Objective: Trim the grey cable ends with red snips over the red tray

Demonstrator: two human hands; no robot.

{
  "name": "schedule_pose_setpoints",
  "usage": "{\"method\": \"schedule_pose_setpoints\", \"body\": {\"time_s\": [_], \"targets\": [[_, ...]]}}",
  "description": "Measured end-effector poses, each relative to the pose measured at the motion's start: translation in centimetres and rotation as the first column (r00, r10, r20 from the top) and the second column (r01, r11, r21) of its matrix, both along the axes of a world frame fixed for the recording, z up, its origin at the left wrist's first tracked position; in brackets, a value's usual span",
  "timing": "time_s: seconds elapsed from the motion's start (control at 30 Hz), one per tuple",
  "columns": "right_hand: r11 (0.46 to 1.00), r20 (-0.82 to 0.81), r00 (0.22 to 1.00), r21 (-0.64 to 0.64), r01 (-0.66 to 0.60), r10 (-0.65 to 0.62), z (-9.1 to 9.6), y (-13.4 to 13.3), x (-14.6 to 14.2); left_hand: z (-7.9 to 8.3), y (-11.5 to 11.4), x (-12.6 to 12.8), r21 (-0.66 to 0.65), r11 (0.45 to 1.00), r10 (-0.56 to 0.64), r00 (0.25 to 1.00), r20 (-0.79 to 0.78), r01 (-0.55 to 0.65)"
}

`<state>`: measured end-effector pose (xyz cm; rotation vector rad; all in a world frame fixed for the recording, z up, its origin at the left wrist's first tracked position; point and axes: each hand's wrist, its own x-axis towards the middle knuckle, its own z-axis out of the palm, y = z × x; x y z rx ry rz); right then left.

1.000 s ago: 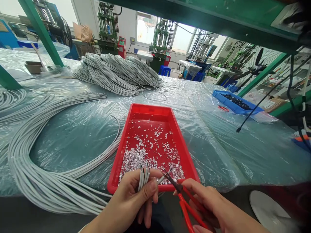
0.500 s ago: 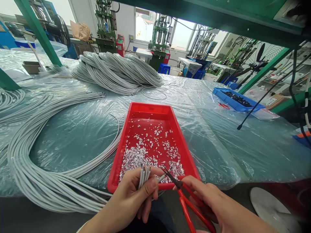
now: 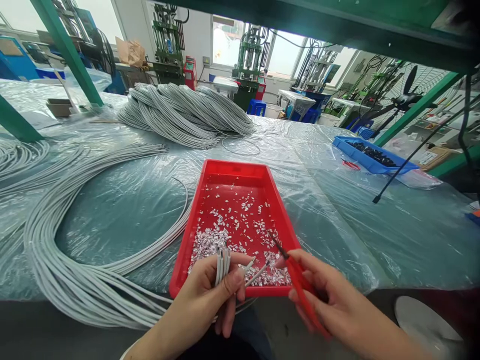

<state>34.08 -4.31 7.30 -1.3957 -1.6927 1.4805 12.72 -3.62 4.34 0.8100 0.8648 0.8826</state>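
Note:
My left hand (image 3: 213,290) is closed on several grey cables (image 3: 222,266), whose ends with dark cores stick up above the thumb. Two more cable ends (image 3: 258,273) point to the right from under its forefinger. In my right hand (image 3: 322,285) is a pair of scissors (image 3: 302,287) with red handles; the thin dark blades point up and left, apart from the cable ends. Below both hands lies a red tray (image 3: 279,192) strewn with small shiny foil scraps (image 3: 210,241), thickest at its near left. The lower part of the scissors is partly hidden by my fingers.
A loop of grey cables (image 3: 41,235) lies left of the tray, and a large pile of them (image 3: 183,112) stands behind. At the right are a blue tray (image 3: 369,162) of black parts and a thin black rod (image 3: 397,172). A green beam (image 3: 337,30) crosses overhead.
My right hand has drawn the scissors up and right, away from the cable ends, and the handles have come together. A second cable end now shows beside my left forefinger.

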Motion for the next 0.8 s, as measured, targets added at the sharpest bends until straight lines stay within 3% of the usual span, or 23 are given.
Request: {"method": "schedule_pose_setpoints", "body": {"time_s": [0.17,0.47,0.57,0.63,0.7,0.8], "targets": [[0.976,-0.235,0.950,0.010,0.216,-0.207,-0.1,1.4,-1.5,-0.6,0.1,-0.1,0.002,1.000,0.002,1.000,0.013,-0.002],[0.986,-0.478,0.866,-0.003,0.167,-0.148,-0.6,0.8,-5.0,-0.9,-0.7,0.2,0.038,0.998,-0.049,0.997,-0.055,0.051],[0.992,-0.447,0.886,-0.029,0.122,-0.122,-0.6,0.2,-4.3,-0.6,-0.7,-0.2,0.122,0.993,0.014,0.999,-0.029,-0.010],[0.991,-0.373,0.919,-0.040,0.125,-0.131,-0.8,-0.4,-2.9,-0.5,-0.7,-0.6,0.085,0.994,0.063,0.998,0.010,-0.064],[0.977,-0.255,0.944,-0.011,0.214,-0.210,-1.1,-1.1,-1.1,-0.4,-0.6,-0.8,0.002,0.997,0.079,0.995,0.056,-0.079],[0.947,-0.144,0.944,0.083,0.312,-0.298,-1.5,-2.2,1.5,-0.4,-0.7,-0.9,0.007,0.997,0.076,0.996,0.036,-0.076]]}}
